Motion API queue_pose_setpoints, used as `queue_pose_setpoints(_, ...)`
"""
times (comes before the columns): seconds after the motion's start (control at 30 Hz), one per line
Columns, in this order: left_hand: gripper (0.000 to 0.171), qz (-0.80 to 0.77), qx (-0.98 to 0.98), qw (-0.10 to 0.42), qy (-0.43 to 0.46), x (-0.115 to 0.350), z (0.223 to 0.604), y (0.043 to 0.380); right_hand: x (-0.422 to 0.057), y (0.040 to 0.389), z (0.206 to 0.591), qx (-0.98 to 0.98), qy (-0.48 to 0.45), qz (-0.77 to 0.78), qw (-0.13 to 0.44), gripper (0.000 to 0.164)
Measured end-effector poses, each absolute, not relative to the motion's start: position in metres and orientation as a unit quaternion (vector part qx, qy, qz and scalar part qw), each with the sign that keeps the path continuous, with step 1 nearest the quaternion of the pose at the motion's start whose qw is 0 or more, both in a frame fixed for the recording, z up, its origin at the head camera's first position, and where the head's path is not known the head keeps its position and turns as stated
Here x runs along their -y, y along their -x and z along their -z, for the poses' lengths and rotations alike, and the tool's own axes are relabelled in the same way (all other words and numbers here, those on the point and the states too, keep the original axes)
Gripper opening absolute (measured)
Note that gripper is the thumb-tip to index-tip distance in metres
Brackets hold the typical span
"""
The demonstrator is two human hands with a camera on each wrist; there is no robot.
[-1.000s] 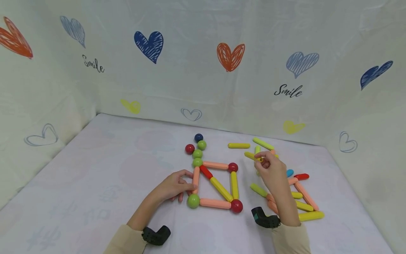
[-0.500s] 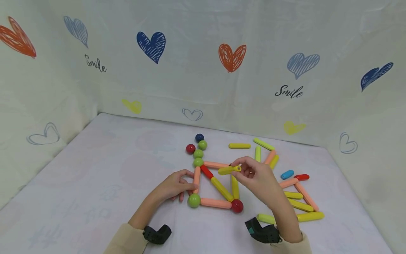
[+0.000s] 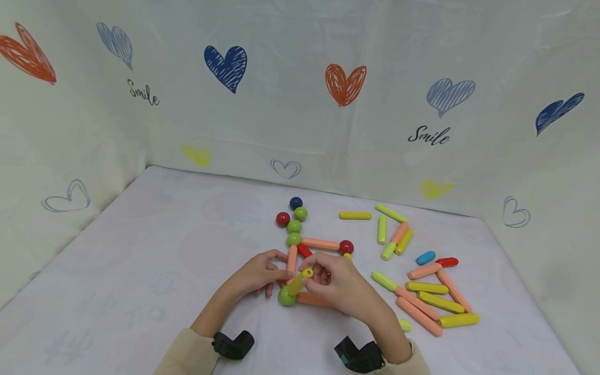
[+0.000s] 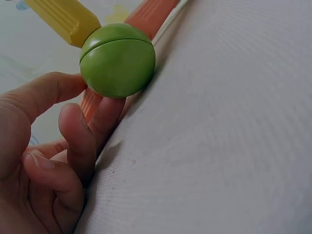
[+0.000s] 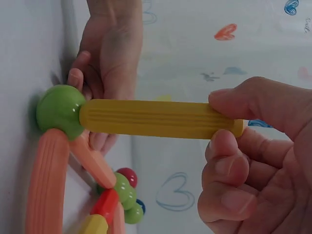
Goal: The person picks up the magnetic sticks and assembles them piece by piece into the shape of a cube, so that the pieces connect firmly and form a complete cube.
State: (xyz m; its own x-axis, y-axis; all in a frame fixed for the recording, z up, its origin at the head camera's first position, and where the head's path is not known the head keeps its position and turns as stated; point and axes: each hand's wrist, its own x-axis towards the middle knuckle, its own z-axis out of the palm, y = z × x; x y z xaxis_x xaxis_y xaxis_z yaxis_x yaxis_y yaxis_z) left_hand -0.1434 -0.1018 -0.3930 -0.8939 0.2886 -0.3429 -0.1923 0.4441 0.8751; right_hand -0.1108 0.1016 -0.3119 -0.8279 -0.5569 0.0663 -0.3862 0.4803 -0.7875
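My right hand pinches a yellow rod near its upper end. The rod stands up from a green ball, its lower end touching the ball in the right wrist view. My left hand holds the orange rod at the left side of a flat frame, close to that green ball. Orange rods, a red rod and a red ball make up other visible parts of the frame. My right hand hides the frame's lower right corner in the head view.
Loose green, red and dark blue balls lie behind the frame near another green ball. To the right are scattered rods: yellow, orange, lime, a short blue one and a red one.
My right hand has carried the yellow rod leftward from over the scattered rods to the green ball, and the rod now stands up there. The left hand has stayed on the orange rod.
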Motion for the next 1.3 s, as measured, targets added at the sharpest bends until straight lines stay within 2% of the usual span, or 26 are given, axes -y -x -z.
queue_pose_setpoints(0.4, 0.038, -0.531, -0.815, 0.226, -0.044, 0.105, 0.393, 0.141, -0.08, 0.11, 0.334, -0.867, 0.291, 0.394, 0.09, 0.017)
queue_pose_setpoints(0.7, 0.037, -0.538, -0.81, 0.227, -0.053, 0.105, 0.393, 0.141, -0.076, 0.107, 0.344, -0.884, 0.307, 0.348, 0.044, 0.019)
queue_pose_setpoints(0.93, 0.041, -0.536, -0.812, 0.227, -0.037, 0.103, 0.395, 0.141, -0.081, 0.104, 0.35, -0.88, 0.279, 0.381, 0.053, 0.021)
queue_pose_setpoints(1.07, 0.045, -0.532, -0.816, 0.225, -0.023, 0.1, 0.394, 0.143, -0.082, 0.1, 0.354, -0.887, 0.264, 0.377, 0.035, 0.018)
queue_pose_setpoints(1.3, 0.039, -0.544, -0.806, 0.232, -0.015, 0.085, 0.393, 0.148, -0.081, 0.094, 0.367, -0.91, 0.237, 0.337, 0.043, 0.019)
